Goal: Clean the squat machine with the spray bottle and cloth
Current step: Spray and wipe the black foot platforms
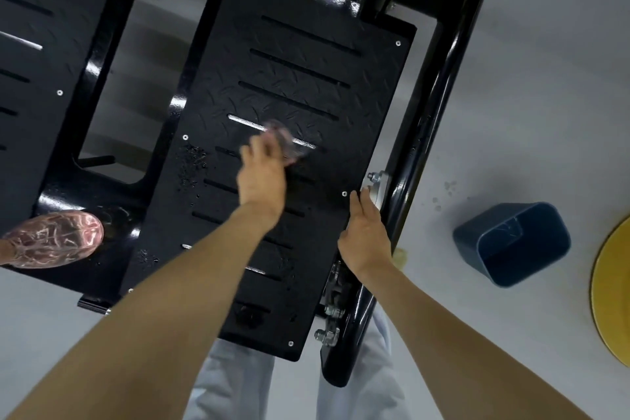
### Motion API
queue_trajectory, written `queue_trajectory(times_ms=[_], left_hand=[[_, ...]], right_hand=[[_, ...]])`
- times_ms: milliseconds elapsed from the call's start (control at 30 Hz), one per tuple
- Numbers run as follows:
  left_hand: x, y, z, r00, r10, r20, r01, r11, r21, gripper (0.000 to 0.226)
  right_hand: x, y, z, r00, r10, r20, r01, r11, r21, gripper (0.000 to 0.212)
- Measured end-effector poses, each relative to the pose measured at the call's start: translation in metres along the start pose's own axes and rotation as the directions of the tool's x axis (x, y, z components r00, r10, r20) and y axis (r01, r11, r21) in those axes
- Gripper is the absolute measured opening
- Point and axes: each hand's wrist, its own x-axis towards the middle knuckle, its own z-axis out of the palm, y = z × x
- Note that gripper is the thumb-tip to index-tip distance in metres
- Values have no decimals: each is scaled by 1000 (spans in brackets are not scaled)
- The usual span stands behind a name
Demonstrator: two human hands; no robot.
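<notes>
Left hands-side: left hand [262, 177] curled round a blurred pinkish cloth [288, 143], pressed on the black footplate [306, 53] of the squat machine [443, 106], near the plate's middle over a slot. Right hand [364, 235] flat, fingers straight and together, resting on the plate's right edge, holding nothing. Droplets [194, 160] just left of the cloth hand. Glossy pink thing [51, 239] at far left, too unclear to name. Blue bin [511, 242] on the grey floor [528, 95], well apart from the machine

This is a gym. A squat machine's black diamond-plate footplate [289, 95] with slots sits in a glossy tubular steel frame [453, 78] on a pale grey floor [545, 95].
</notes>
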Motion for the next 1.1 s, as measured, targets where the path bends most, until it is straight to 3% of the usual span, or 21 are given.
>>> queue_trajectory(times_ms=[67,133,200,233,300,400,467,533,600,700,800,867,1000,1100], left_hand=[[-9,20,7,964,260,49,-262,965,31,88],[-13,24,8,861,493,124,-508,848,155,75],[-6,11,6,799,583,149,-599,748,285,66],[1,-2,4,801,580,148,-592,732,338,65],[14,-39,-4,873,472,120,-480,789,383,67],[25,-100,-21,990,141,-1,-135,953,273,71],[24,-127,-25,995,-89,-45,94,989,114,72],[20,-132,-20,973,-221,-60,221,975,5,75],[12,-123,-9,977,-196,-85,197,980,-2,77],[-3,-112,7,996,90,-13,-89,994,57,74],[1,-130,3,931,360,64,-365,908,205,78],[13,-152,-4,906,418,66,-419,867,269,76],[23,-177,-4,991,103,-83,-102,995,22,67],[14,-163,3,981,-130,-142,103,978,-179,62]], right_hand=[[-1,-7,4,1000,-21,-10,21,999,-50,76],[-1,-16,8,999,-37,-1,37,993,-109,77],[-1,-22,11,999,-40,20,43,985,-169,81],[-1,-26,14,999,-37,38,43,981,-192,83],[-1,-33,20,997,-10,77,25,979,-201,83],[3,-44,24,994,63,90,-54,994,-96,78],[5,-51,25,992,93,88,-89,995,-48,75],[6,-55,25,990,113,83,-108,992,-61,73],[6,-59,25,989,129,77,-121,988,-97,73],[5,-63,26,986,153,72,-141,980,-143,73],[4,-69,31,983,183,27,-175,969,-172,74],[4,-75,35,977,213,0,-210,963,-170,76],[8,-91,42,947,320,0,-319,945,-76,80],[11,-95,49,938,347,-17,-348,934,-83,85]])
